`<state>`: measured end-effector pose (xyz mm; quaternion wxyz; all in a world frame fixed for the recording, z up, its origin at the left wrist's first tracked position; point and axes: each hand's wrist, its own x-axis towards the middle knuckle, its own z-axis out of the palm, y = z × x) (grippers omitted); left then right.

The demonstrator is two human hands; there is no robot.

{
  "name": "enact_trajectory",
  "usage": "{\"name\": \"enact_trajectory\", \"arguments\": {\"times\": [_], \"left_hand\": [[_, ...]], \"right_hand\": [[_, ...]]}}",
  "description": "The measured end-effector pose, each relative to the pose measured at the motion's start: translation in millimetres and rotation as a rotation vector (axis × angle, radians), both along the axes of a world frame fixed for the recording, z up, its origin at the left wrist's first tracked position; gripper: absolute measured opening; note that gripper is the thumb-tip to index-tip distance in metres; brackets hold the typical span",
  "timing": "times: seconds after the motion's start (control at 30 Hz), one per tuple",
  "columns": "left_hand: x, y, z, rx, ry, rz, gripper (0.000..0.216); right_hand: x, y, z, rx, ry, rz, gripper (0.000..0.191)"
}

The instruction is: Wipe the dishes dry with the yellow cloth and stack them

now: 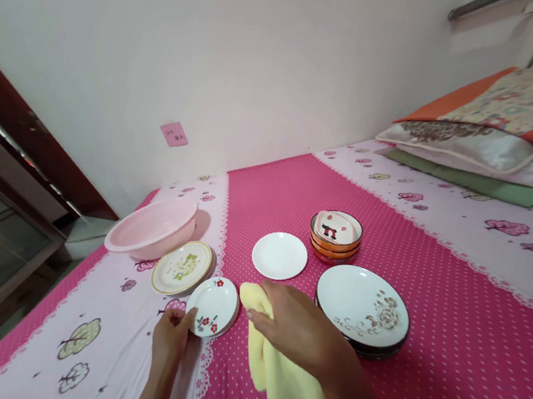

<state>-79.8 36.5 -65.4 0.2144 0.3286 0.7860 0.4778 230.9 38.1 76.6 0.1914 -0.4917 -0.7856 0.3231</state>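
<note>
Soft yellow cloth [291, 379] is bunched in the right hand [294, 325], its loose end trailing on the sheet below that hand. Risk: slack could snag a rim if the hand swings wide.

Left hand [172, 333] has thumb and fingers narrowed on the near-left rim of the small round white plate with red flowers [213, 307], just ahead of that hand. Looks stacked on at least one more. Edge-only pinch: sideways push from the cloth could twist it loose or slide the stack. Can't tell if cloth touches it.

Large white oval plates with brown flowers and dark rims [363, 306] sit right by the right wrist; elbow out could knock them. Cream round plates with yellow rims [182, 267] are just beyond the left hand, close enough to chip on a slip.

Beyond the right hand: plain white round plate [280, 255], then nested orange-sided bowls [335, 237]. Soft pink dotted sheet [267, 193] underneath, so tall stacks could lean.
</note>
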Motion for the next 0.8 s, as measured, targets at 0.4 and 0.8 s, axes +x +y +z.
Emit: {"name": "enact_trajectory", "arguments": {"times": [0.4,0.8], "left_hand": [[22.4,-6.5,27.2,0.056,0.211,0.083,0.030],[69.4,-1.2,81.7,0.377,-0.523,0.107,0.019]], "right_hand": [[-2.4,1.6,-3.1,-0.006,-0.010,-0.004,0.024],[-11.6,11.2,-21.5,0.266,-0.083,-0.110,0.013]]}}
